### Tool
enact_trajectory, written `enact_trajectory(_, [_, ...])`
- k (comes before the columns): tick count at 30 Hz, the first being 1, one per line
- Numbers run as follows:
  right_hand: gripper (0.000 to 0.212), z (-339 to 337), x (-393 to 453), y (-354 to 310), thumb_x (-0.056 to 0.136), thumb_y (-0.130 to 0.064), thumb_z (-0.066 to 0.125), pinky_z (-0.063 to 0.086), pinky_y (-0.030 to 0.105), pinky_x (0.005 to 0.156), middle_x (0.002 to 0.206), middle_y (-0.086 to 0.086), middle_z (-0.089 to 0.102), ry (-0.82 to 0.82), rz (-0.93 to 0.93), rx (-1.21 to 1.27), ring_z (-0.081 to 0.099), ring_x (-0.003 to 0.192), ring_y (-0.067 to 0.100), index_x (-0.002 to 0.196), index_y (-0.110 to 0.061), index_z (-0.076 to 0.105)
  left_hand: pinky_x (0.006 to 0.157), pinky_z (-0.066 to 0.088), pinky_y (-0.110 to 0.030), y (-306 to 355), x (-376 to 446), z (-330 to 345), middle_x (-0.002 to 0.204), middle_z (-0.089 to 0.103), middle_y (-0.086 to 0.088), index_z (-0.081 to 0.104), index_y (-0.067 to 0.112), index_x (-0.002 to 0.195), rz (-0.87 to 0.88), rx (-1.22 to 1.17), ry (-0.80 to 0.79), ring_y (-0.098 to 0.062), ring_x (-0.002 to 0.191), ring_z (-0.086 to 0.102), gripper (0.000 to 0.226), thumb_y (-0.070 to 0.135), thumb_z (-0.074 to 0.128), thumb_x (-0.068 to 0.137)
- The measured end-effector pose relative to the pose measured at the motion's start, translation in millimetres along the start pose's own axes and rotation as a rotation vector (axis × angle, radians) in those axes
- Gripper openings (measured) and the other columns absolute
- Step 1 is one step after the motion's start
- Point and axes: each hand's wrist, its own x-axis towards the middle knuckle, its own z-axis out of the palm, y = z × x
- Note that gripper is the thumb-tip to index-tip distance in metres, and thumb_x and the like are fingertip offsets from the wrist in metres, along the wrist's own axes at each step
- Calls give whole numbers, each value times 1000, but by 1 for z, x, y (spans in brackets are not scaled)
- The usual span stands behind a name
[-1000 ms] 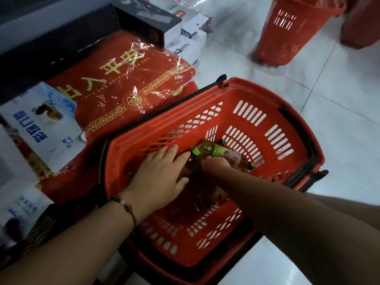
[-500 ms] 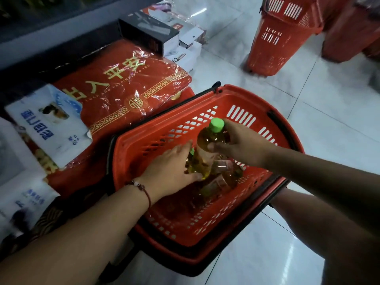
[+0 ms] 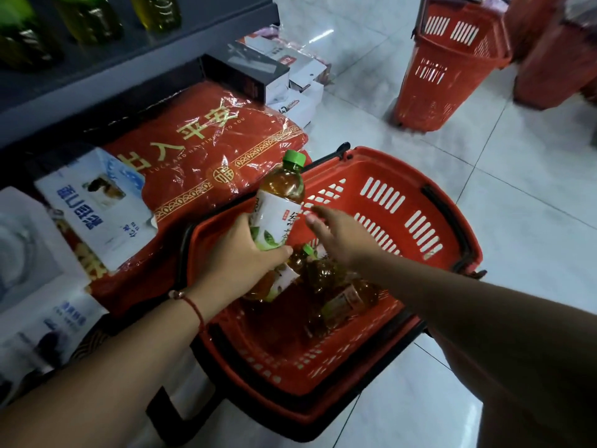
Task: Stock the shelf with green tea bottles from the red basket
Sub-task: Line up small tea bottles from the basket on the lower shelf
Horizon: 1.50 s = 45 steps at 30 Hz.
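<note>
fingers of left hand wrapped round green tea bottle, held upright above near-left rim of red basket. right hand just beside bottle, fingers straight, apart, holding nothing. more bottles lying in basket on floor. shelf upper left.

Shelf bottles: blurred, cut off by the top edge.
Held bottle: lower body covered by the left hand.
Basket bottles: count obscured.
Far basket: blurred.
</note>
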Motion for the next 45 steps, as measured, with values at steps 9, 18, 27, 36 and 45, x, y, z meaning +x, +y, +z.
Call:
enact_trajectory(9, [32, 91, 71, 40, 100, -23, 53, 47, 27, 75, 116, 11, 64, -93, 500, 214, 61, 95, 23, 127, -8, 58, 84, 55, -38, -11, 21, -30, 99, 64, 15, 53, 33, 111, -8, -3, 84, -7, 90, 64, 57, 53, 81, 65])
enact_trajectory(18, [54, 109, 93, 82, 85, -36, 67, 54, 39, 95, 129, 7, 63, -128, 424, 116, 62, 113, 25, 133, -15, 56, 84, 56, -39, -10, 18, -42, 101, 65, 14, 52, 34, 112, 33, 25, 10, -6, 91, 64, 60, 54, 82, 64])
enact_trajectory(27, [34, 33, -20, -28, 94, -19, 61, 51, 36, 99, 129, 4, 59, -185, 17, -242, 61, 114, 21, 128, -15, 59, 87, 56, -44, 0, -32, -70, 103, 66, 14, 52, 35, 114, 82, 16, -4, -10, 95, 66, 71, 66, 76, 53])
enact_trajectory(36, [55, -152, -145, -127, 80, -39, 77, 57, 31, 80, 104, -5, 73, 68, -305, 721, 72, 93, 12, 128, -21, 58, 75, 50, -27, 18, -126, -120, 100, 66, 18, 51, 35, 118, 164, -142, 124, 0, 90, 62, 58, 44, 84, 72])
enact_trajectory(45, [44, -40, -158, -152, 72, -42, 68, 54, 40, 84, 102, 11, 74, -290, 203, 1804, 73, 85, 26, 107, -15, 66, 90, 56, -38, 14, -172, -154, 108, 71, 21, 54, 42, 124, 170, -227, 175, 2, 98, 67, 68, 60, 78, 63])
